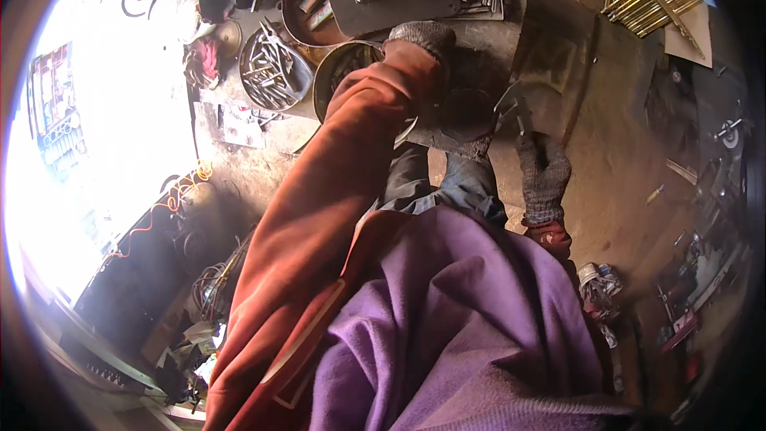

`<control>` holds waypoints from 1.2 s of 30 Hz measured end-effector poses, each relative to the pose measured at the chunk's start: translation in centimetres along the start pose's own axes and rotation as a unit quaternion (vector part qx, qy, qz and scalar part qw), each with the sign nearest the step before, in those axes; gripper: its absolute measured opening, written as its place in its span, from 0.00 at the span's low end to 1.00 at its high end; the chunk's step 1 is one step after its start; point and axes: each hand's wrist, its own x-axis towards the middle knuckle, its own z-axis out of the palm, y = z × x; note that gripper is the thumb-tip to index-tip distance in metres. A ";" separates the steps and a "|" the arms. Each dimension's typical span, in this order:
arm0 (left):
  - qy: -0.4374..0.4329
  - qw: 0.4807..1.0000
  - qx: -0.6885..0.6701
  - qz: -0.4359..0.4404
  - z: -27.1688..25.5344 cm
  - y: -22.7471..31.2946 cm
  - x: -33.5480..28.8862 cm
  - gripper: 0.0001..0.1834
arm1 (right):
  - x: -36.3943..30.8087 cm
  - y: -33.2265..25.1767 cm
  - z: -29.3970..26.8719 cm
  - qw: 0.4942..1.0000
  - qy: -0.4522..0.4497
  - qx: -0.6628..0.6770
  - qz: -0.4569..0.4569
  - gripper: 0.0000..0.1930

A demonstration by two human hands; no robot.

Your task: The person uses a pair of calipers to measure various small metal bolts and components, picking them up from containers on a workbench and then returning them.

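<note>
My left hand (423, 36), in a grey knitted glove, reaches far forward to the near edge of a dark metal plate (339, 0) with a framed rectangular window. Its fingers are hidden past the cuff and sleeve, so I cannot see whether it grips anything. Lower and to the right, my right hand (546, 175), in a similar glove, is closed around a short dark bar-shaped tool (523, 117). The tool points away from me, beside a dark round surface (467, 112) in front of my knees. Its exact kind is unclear.
Left of my arm, a round bowl (271, 72) holds several metal pieces. A reddish round pan (299, 20) sits partly under the plate. Brass-coloured rods (654, 4) lie stacked at the far right. An orange coiled cord (187, 183) runs along the left, and scattered tools lie on the right floor.
</note>
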 end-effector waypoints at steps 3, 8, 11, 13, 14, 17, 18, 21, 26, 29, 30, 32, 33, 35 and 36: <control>0.045 0.999 -0.014 0.009 -0.5 0.0 -0.6 0.19 | -0.6 0.3 -0.8 1.000 0.000 -0.012 0.005 0.12; 0.338 0.929 -0.062 0.136 -0.7 0.1 -6.9 0.10 | -1.4 -1.7 -1.2 0.996 0.023 0.089 0.016 0.14; 0.396 0.840 -0.329 0.172 -0.3 2.5 -12.7 0.10 | -1.3 -2.1 -2.0 0.996 0.064 0.051 -0.035 0.15; 0.282 0.660 -0.666 0.204 1.0 3.7 -15.4 0.12 | -1.0 -2.0 -2.4 0.995 0.077 0.031 -0.063 0.17; 0.264 0.658 -0.679 0.190 0.8 4.3 -17.1 0.17 | -0.5 -1.9 -2.5 0.993 0.086 0.005 -0.075 0.16; 0.298 0.700 -0.622 0.182 1.0 4.2 -19.6 0.21 | -1.2 -5.8 -2.9 0.989 0.070 -0.073 -0.108 0.15; 0.265 0.633 -0.703 0.189 1.2 4.6 -20.2 0.21 | -1.6 -8.6 -2.7 0.986 0.058 -0.099 -0.118 0.15; 0.123 0.512 -0.829 0.189 2.6 3.1 -20.4 0.21 | -2.3 -12.2 -2.6 0.984 0.038 -0.101 -0.140 0.15; 0.123 0.470 -0.842 0.236 5.7 2.3 -20.2 0.21 | -2.7 -14.9 -1.5 0.960 0.007 -0.175 -0.217 0.19; 0.113 0.474 -0.841 0.234 6.1 2.0 -21.0 0.22 | -3.4 -17.0 -0.7 0.950 -0.050 -0.144 -0.272 0.20; 0.110 0.472 -0.841 0.241 6.2 1.9 -21.2 0.22 | -3.5 -17.5 -0.4 0.941 -0.067 -0.134 -0.305 0.20; 0.113 0.437 -0.856 0.253 5.9 2.4 -21.7 0.19 | -3.5 -17.4 0.4 0.936 -0.064 -0.117 -0.326 0.19; 0.118 0.403 -0.871 0.256 5.4 3.1 -22.3 0.16 | -3.4 -17.3 0.5 0.933 -0.062 -0.109 -0.336 0.19; 0.110 0.364 -0.885 0.268 5.1 3.4 -22.7 0.13 | -3.3 -17.1 0.6 0.927 -0.050 -0.134 -0.348 0.19; 0.096 0.360 -0.885 0.278 5.2 3.2 -22.7 0.13 | -3.2 -17.0 0.6 0.923 -0.043 -0.145 -0.352 0.19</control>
